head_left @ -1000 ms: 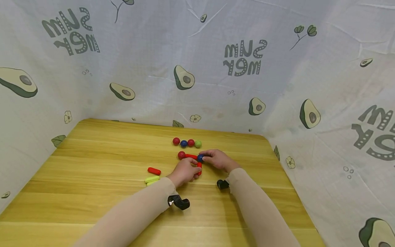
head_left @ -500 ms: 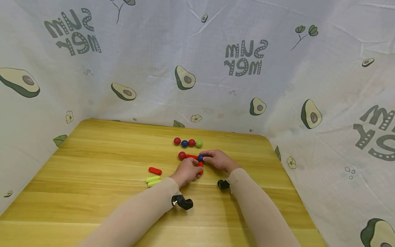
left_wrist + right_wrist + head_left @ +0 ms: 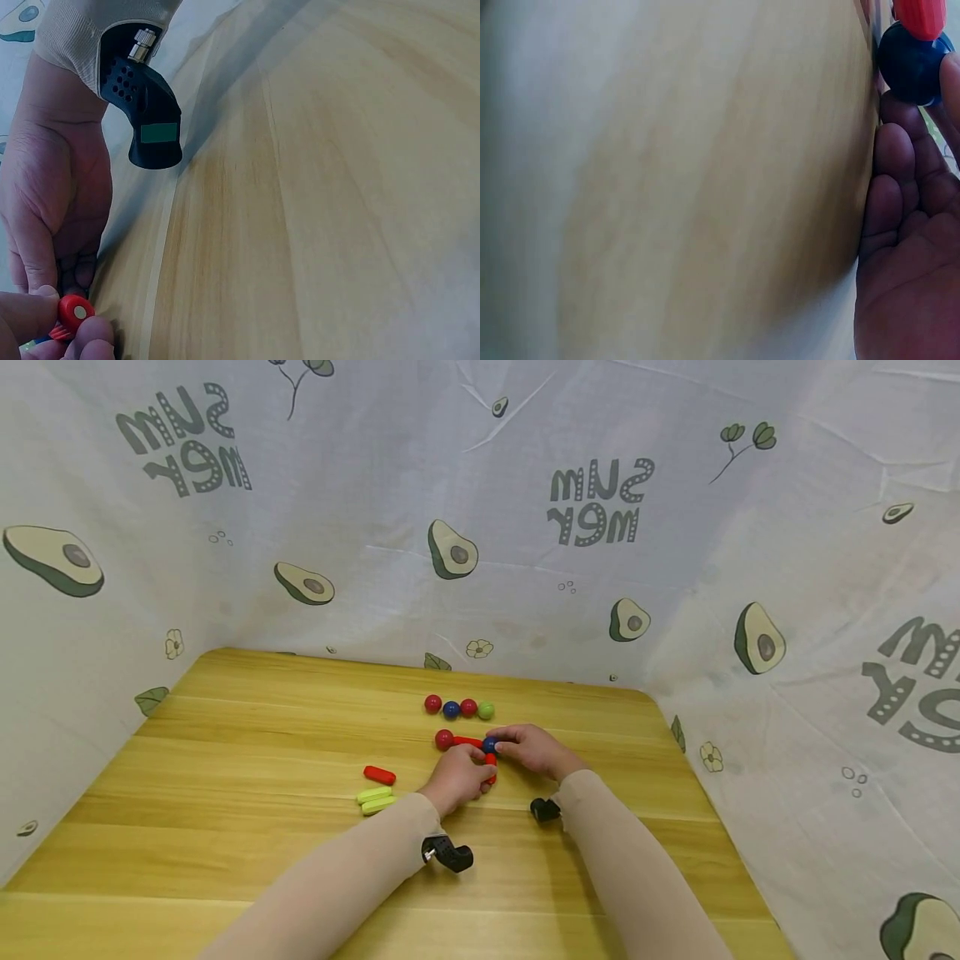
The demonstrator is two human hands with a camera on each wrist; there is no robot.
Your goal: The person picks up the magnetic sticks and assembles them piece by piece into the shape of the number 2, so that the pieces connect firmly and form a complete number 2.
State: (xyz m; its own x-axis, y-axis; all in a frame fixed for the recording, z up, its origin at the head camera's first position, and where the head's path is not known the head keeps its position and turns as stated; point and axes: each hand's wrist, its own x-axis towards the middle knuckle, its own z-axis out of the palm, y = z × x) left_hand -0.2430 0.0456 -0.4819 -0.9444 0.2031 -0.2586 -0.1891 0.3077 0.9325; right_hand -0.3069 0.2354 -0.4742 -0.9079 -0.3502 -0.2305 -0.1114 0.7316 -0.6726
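My left hand [image 3: 457, 777] pinches a short red rod [image 3: 491, 767] between thumb and fingers; its round end with a pale centre faces the left wrist camera. The rod's far end meets a blue ball [image 3: 490, 745], which my right hand [image 3: 536, 750] holds between thumb and fingers. In the right wrist view the red rod sits against the blue ball [image 3: 911, 64]. A second red rod [image 3: 468, 742] runs left from that ball to a red ball [image 3: 444, 740], so the pieces form a corner. Part of this second rod is hidden behind my left hand.
Behind the hands, a row of balls lies on the wooden table [image 3: 247, 760]: red [image 3: 432, 703], blue [image 3: 451, 710], red [image 3: 468, 707] and green [image 3: 486, 711]. Left of my left hand are a loose red rod [image 3: 379, 775] and two yellow-green rods [image 3: 374, 795]. Patterned cloth [image 3: 375, 527] surrounds the table.
Both hands keep their holds on the red rod and the blue ball. The whole scene shifts slightly to the right in the head view; the pieces stay in the same corner shape.
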